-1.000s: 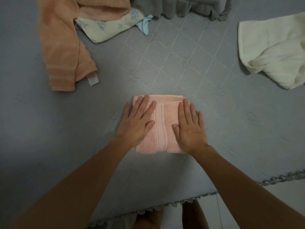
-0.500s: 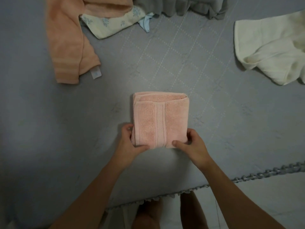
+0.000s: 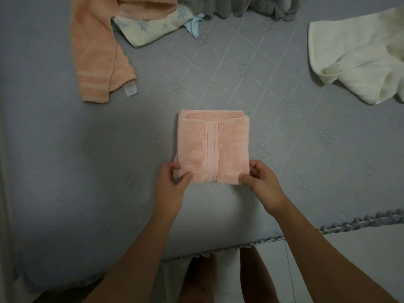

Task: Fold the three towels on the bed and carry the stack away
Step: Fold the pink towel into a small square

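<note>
A pink towel (image 3: pixel 213 145), folded into a small rectangle, lies in the middle of the grey bed cover (image 3: pixel 87 160). My left hand (image 3: pixel 171 184) pinches its near left corner. My right hand (image 3: pixel 261 184) pinches its near right corner. An orange towel (image 3: pixel 96 55) lies unfolded at the far left, with a white label at its corner. A cream towel (image 3: pixel 358 60) lies crumpled at the far right.
A pale floral cloth (image 3: pixel 148 29) with a light blue strip pokes out from under the orange towel. A grey frilled pillow (image 3: pixel 240 5) sits at the far edge. The bed's braided edge (image 3: pixel 360 221) runs along the near side, with floor below.
My hands slid from pressing flat on the folded pink towel back to its near edge and now pinch its two near corners. The towel has stayed in place.
</note>
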`<state>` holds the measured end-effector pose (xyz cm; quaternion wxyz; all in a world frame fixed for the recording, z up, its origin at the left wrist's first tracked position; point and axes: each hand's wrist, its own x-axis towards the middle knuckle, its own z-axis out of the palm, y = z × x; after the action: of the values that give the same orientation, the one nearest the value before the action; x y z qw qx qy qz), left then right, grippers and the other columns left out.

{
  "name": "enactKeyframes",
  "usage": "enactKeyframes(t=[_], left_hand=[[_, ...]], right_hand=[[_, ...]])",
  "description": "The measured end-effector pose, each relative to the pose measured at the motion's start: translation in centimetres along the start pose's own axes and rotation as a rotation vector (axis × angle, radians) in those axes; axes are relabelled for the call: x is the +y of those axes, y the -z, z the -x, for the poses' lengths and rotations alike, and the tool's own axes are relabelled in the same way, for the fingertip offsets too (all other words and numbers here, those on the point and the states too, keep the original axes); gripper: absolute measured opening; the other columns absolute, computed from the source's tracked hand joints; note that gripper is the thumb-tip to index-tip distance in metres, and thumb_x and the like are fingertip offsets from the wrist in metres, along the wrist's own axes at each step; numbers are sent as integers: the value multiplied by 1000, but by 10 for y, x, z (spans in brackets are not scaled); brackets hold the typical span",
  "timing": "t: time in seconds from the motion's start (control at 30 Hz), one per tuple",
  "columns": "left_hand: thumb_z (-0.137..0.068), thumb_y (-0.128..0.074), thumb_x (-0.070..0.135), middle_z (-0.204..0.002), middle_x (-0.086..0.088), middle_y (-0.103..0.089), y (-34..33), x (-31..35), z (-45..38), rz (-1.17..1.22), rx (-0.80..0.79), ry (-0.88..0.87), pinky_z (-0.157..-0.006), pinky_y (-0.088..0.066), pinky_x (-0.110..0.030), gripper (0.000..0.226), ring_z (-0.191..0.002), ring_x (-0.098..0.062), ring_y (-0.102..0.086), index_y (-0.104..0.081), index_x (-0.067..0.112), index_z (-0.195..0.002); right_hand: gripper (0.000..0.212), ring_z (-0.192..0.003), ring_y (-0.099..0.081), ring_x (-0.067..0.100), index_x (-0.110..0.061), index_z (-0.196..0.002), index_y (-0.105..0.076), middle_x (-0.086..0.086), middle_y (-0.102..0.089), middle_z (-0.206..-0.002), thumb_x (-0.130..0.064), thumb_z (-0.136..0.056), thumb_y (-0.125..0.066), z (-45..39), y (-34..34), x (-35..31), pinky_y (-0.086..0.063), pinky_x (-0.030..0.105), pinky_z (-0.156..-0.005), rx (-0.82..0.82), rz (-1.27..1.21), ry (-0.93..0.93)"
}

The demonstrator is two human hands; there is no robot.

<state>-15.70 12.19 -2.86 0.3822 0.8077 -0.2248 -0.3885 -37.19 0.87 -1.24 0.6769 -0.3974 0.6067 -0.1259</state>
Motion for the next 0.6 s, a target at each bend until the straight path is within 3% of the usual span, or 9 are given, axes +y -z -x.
enactKeyframes(t=[0.1,0.2,0.27,0.37,0.43,0.6], left_hand=[[-75,-81,30,-100,15,-60,3,1,4,32,-13,106,-68,-46,-6,35,-85,8,-60,-54,33,-98],[-79,-77,27,-91,8,-65,3,3,6,-23,-28,125,-62,-44,-3,21,-77,5,-62,-60,28,-91],[-80,-75,29,-83,9,-64,5,5,8,-84,-1,85,-61,-41,-2,15,-72,8,-58,-61,26,-84],[-81,-74,31,-76,10,-63,10,3,7,-157,-10,52,-59,-39,-1,19,-68,12,-56,-57,22,-77],[-81,-74,27,-68,5,-59,13,1,3,-236,-67,45,-56,-38,-2,25,-61,9,-53,-52,19,-71],[-80,-76,21,-62,4,-52,3,2,-2,-239,-149,138,-50,-36,-12,28,-54,-4,-49,-52,15,-68]], right_hand=[[46,-73,-65,1,-20,-123,-60,-9,-74,-99,3,-84,-64,7,5,11,-45,14,-57,-64,-74,-33],[53,-72,-64,6,-25,-129,-55,-4,-72,-110,3,-85,-63,10,4,17,-41,23,-58,-106,-65,-74],[42,-68,-63,6,-22,-121,-60,-3,-72,-102,0,-85,-64,10,0,15,-44,22,-57,-62,-33,-61],[19,-61,-58,2,-19,-92,-66,-5,-67,-78,-2,-84,-67,5,2,7,-46,15,-54,99,62,4],[17,-56,-56,-1,-20,-80,-64,-6,-63,-71,-4,-82,-69,0,7,5,-46,15,-53,172,147,46],[11,-80,-62,15,-16,-89,-63,-5,-65,-84,-7,-84,-67,-3,8,9,-47,22,-66,212,278,27]])
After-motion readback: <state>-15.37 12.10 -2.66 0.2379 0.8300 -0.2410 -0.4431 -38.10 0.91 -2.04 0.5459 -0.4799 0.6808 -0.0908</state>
